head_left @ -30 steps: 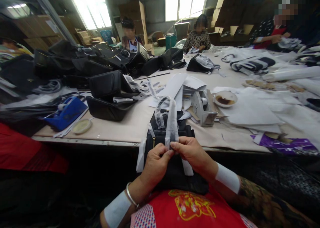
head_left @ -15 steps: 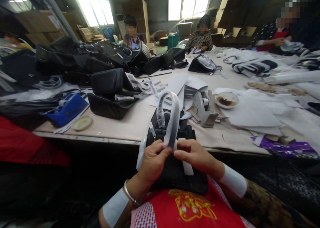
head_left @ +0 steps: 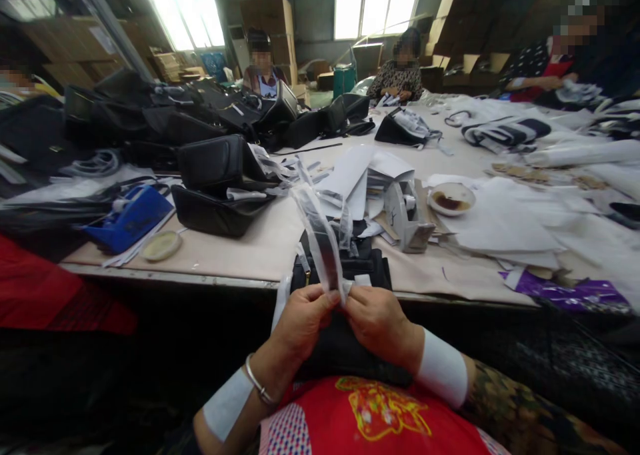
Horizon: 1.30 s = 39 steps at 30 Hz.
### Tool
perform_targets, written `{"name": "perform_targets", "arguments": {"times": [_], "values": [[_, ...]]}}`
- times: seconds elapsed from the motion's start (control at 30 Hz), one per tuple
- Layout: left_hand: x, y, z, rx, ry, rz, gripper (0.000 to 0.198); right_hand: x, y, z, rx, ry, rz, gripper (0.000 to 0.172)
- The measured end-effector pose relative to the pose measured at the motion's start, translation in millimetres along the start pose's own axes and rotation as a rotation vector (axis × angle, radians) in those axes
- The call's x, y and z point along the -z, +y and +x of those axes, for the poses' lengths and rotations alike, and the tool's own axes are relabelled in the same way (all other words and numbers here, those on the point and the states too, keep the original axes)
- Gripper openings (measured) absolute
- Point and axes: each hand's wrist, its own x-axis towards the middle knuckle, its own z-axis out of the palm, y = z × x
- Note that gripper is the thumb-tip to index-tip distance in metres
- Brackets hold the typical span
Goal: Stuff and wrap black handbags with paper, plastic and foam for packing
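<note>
Above the black bag, as seen from the head camera, holding the near end of a strap in clear wrap with the left hand, closed to a thumb-and-finger pinch. Pinching, apparently, at the wrap's edge with the right hand, likewise drawn closed and just beside the left; impossible to tell how much lies under those fingertips. Beyond the pinch, a length of strap slanting up and leftward over the bag. Behind the bag, loose white paper; just to its right, a grey tape dispenser; further right, a dish of brown liquid.

Likely to crease or tear the wrap if tugged unevenly. Might lose the strap through a slack pinch and let it spring into the paper behind the bag. Could drag the bag off the table, being only partly over its edge, by pulling too hard toward the red apron
</note>
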Motion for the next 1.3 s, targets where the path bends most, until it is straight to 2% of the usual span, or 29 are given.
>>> {"name": "perform_targets", "arguments": {"times": [0.07, 0.1, 0.2, 0.27, 0.33, 0.4, 0.47, 0.63, 0.73, 0.8, 0.87, 0.9, 1.0, 1.07, 1.1, 1.13, 1.2, 1.3], "values": [[-2.9, 1, -2, -0.060, 0.019, 0.049, 0.033, 6, 2, 2, -0.055, -0.022, 0.112, 0.022], [-4.1, 2, -3, -0.118, 0.016, 0.125, 0.029, 10, 2, 3, -0.121, -0.051, 0.260, 0.023], [-6.8, 7, -10, -0.343, 0.002, 0.464, 0.017, 22, -4, 10, -0.419, -0.124, 0.789, 0.039], [-7.6, 6, -12, -0.452, 0.018, 0.638, 0.016, 23, -11, 14, -0.607, -0.079, 1.001, 0.044], [-7.1, 1, -11, -0.502, 0.057, 0.702, 0.015, 18, -16, 19, -0.697, 0.070, 1.074, 0.039], [-5.0, -7, -8, -0.507, 0.110, 0.684, 0.012, 12, -16, 23, -0.700, 0.172, 1.061, 0.035], [-0.9, -12, -4, -0.424, 0.131, 0.577, 0.018, 8, -12, 24, -0.608, 0.195, 0.932, 0.031], [15.5, -8, 2, 0.026, -0.035, 0.149, 0.032, 7, 6, 14, -0.080, 0.128, 0.193, 0.029], [18.5, -3, 10, 0.137, -0.025, 0.024, 0.035, 3, 16, 11, 0.141, 0.044, -0.231, 0.015], [15.1, -2, 15, 0.157, 0.009, -0.018, 0.035, 2, 19, 11, 0.214, -0.022, -0.411, 0.013], [9.3, -2, 15, 0.128, 0.030, -0.027, 0.037, 4, 18, 11, 0.179, -0.051, -0.402, 0.016], [6.2, -2, 13, 0.102, 0.030, -0.004, 0.037, 7, 16, 11, 0.107, -0.050, -0.306, 0.018], [-2.2, -3, 3, -0.041, 0.012, 0.190, 0.030, 17, 7, 13, -0.206, -0.097, 0.297, 0.032], [-5.9, -4, -3, -0.235, 0.034, 0.389, 0.023, 20, 2, 18, -0.349, -0.155, 0.713, 0.038], [-6.9, -6, -5, -0.330, 0.063, 0.480, 0.021, 19, 0, 20, -0.414, -0.148, 0.813, 0.038], [-7.4, -7, -6, -0.409, 0.087, 0.569, 0.020, 17, -2, 23, -0.474, -0.118, 0.842, 0.038], [-7.9, -10, -8, -0.511, 0.107, 0.715, 0.023, 8, -7, 26, -0.568, -0.019, 0.732, 0.032], [-10.0, -10, -9, -0.524, 0.008, 0.804, 0.032, -8, -12, 24, -0.575, 0.092, 0.530, 0.023]]}}
